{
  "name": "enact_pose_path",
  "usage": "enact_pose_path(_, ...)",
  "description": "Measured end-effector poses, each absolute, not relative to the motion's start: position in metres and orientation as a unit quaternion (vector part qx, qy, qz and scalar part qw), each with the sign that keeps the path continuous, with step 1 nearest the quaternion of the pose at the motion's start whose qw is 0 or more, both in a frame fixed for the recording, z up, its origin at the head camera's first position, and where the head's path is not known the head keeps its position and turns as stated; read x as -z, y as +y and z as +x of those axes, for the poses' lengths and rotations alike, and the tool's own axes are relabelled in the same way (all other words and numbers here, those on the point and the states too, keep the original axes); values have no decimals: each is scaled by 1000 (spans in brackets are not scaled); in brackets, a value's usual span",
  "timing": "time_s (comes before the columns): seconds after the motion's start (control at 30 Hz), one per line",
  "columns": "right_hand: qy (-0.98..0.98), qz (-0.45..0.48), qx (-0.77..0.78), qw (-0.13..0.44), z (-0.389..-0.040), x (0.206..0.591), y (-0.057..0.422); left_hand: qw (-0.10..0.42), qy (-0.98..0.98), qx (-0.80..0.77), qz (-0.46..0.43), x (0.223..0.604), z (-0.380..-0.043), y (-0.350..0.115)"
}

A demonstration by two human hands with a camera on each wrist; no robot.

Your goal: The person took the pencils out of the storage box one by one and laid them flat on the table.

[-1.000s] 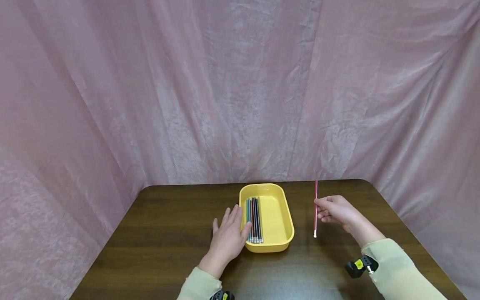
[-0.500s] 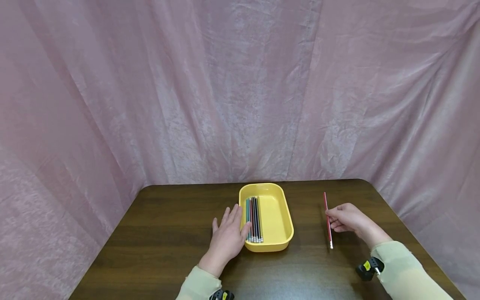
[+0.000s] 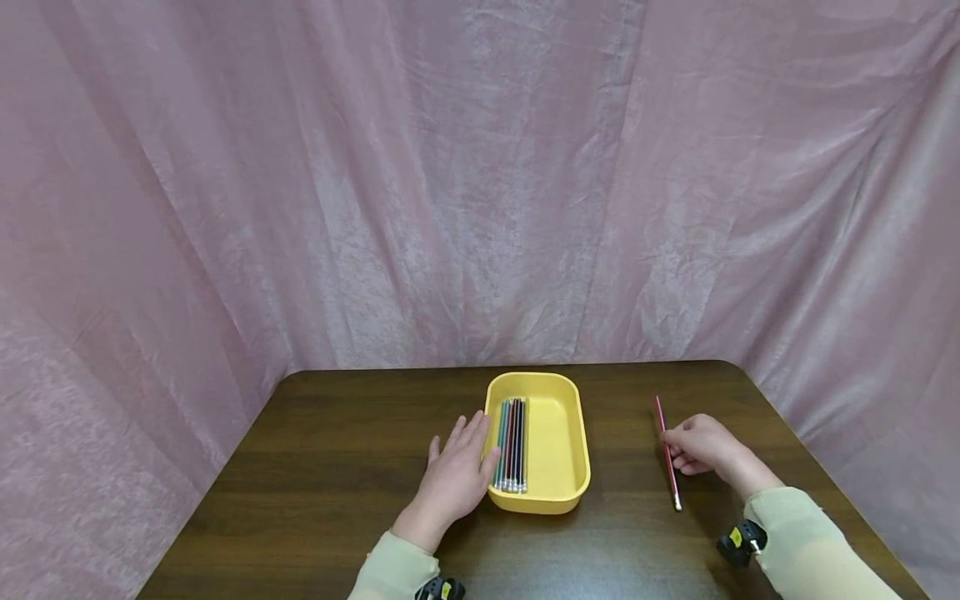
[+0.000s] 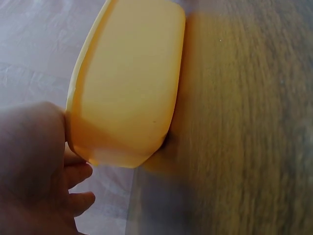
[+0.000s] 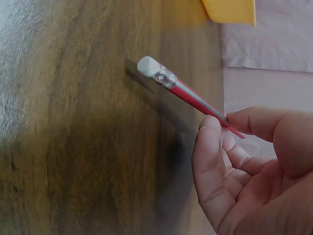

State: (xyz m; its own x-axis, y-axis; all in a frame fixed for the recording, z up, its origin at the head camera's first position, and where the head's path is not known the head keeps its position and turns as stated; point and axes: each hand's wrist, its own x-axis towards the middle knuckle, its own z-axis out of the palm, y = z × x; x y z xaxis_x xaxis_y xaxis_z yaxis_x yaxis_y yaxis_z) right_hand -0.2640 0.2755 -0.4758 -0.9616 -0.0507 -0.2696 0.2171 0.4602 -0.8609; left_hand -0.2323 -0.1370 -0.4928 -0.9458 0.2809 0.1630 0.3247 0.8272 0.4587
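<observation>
My right hand (image 3: 705,446) pinches a red pencil (image 3: 667,454) between thumb and fingers, to the right of the yellow tray (image 3: 582,433). The right wrist view shows the pencil's white eraser (image 5: 147,66) and metal band nearest the camera, with a shadow on the wood beneath. My left hand (image 3: 452,479) lies along the tray's left side, fingers straight and spread, its thumb by the rim. Inside the tray several pencils (image 3: 512,442), teal, red and dark, lie side by side along the left wall, erasers toward me. From the left wrist only the tray's outer wall (image 4: 132,78) shows.
A dark brown wooden table (image 3: 337,467) carries everything, its far edge running just behind the tray. Pink curtains (image 3: 480,183) hang behind and on both sides. Each sleeve bears a black wrist device (image 3: 742,542).
My right hand has moved right and nearer to me with the red pencil, which now tilts more. The tray has shifted slightly right and toward me; my left hand stays at its side.
</observation>
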Motion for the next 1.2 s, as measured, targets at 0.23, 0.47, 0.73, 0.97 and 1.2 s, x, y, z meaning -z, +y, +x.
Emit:
enact_pose_path(0.23, 861, 52, 490, 128, -262, 478, 272, 40, -954, 249, -163, 492, -233, -136)
enact_pose_path(0.47, 867, 59, 480, 123, -263, 480, 271, 44, -953, 251, -164, 493, -233, -136)
enact_pose_path(0.73, 873, 71, 468, 123, -265, 483, 271, 41, -953, 249, -164, 494, -233, -136)
enact_pose_path(0.97, 875, 67, 464, 118, -264, 484, 271, 34, -953, 252, -163, 494, -234, -136)
enact_pose_path(1.2, 873, 68, 471, 109, -264, 484, 272, 25, -951, 258, -166, 494, -235, -137)
